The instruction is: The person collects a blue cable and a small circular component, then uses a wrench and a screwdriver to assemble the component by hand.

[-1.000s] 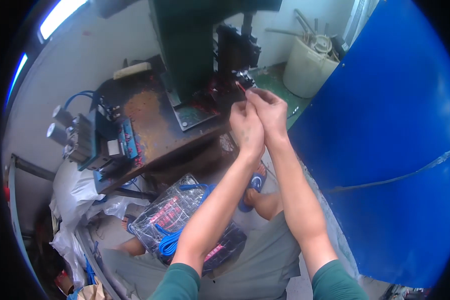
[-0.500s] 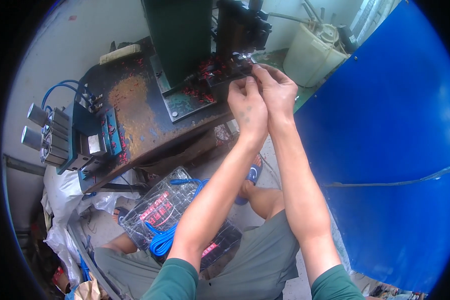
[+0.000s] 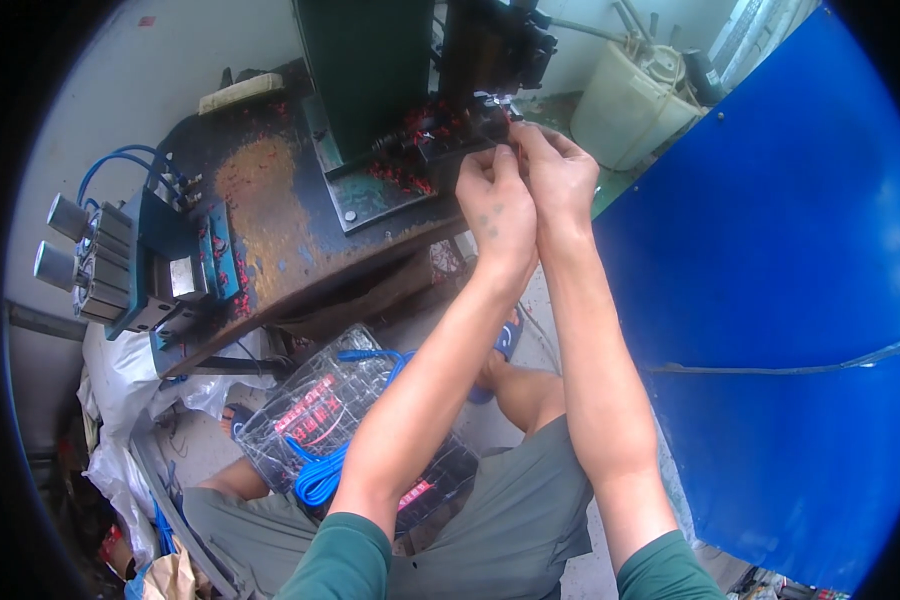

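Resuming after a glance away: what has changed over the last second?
The right hand has moved the thin red wire closer to the machine's metal tooling, the left hand alongside; the wire's tip is now hard to see. No release shows. The blue cable coil stays on the film-wrapped package.

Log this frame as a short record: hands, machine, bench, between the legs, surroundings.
Left hand: fingers curled, beside the right hand
Right hand: fingers bent near the dark green machine; anything held is unclear
Bench: worn top, red scraps, device with two silver cylinders
Between legs: coiled blue cable on a wrapped bundle
Surroundings: blue panel at right, whitish bucket behind
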`<move>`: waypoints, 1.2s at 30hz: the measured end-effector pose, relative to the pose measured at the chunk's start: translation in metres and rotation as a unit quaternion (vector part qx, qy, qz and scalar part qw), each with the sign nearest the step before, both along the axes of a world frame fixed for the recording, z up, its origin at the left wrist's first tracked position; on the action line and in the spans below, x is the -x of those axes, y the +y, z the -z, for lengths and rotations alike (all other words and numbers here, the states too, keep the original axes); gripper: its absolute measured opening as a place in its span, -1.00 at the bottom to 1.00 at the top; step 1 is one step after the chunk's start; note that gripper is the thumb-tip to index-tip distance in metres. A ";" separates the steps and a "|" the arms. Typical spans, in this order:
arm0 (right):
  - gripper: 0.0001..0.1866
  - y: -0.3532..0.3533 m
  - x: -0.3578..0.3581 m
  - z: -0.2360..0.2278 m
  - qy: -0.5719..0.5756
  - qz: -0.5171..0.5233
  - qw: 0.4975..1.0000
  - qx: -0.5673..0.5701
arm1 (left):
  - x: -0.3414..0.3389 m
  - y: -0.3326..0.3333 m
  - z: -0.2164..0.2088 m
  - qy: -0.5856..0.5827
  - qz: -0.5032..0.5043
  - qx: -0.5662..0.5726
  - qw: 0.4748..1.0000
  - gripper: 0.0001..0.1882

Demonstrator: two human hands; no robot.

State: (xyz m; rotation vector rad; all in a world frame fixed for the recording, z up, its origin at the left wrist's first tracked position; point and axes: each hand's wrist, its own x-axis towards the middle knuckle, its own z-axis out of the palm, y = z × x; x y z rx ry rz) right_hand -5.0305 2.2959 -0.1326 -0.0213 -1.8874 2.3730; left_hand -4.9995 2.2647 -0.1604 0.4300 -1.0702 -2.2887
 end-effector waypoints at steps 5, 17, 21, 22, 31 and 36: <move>-0.83 -0.001 0.006 0.003 0.003 -0.028 0.999 0.023 | 0.004 0.000 0.000 0.004 -0.007 -0.007 1.000 -0.79; -0.77 0.017 0.011 -0.002 -0.028 -0.039 0.999 0.000 | 0.013 0.003 0.000 -0.021 0.058 0.093 0.994 -0.72; -0.79 0.015 0.014 -0.003 -0.041 -0.039 0.998 0.003 | 0.016 0.003 0.000 -0.023 0.058 0.084 0.995 -0.72; -0.79 0.014 0.014 -0.004 -0.039 -0.041 0.998 0.003 | 0.016 0.001 0.000 -0.018 0.062 0.085 0.994 -0.72; -0.79 0.012 0.019 0.002 -0.043 -0.039 0.998 0.030 | 0.020 0.001 0.006 -0.014 0.057 0.083 0.995 -0.74; -0.78 0.014 0.017 0.004 -0.050 -0.037 0.997 0.044 | 0.020 0.003 0.009 -0.023 0.059 0.082 0.995 -0.74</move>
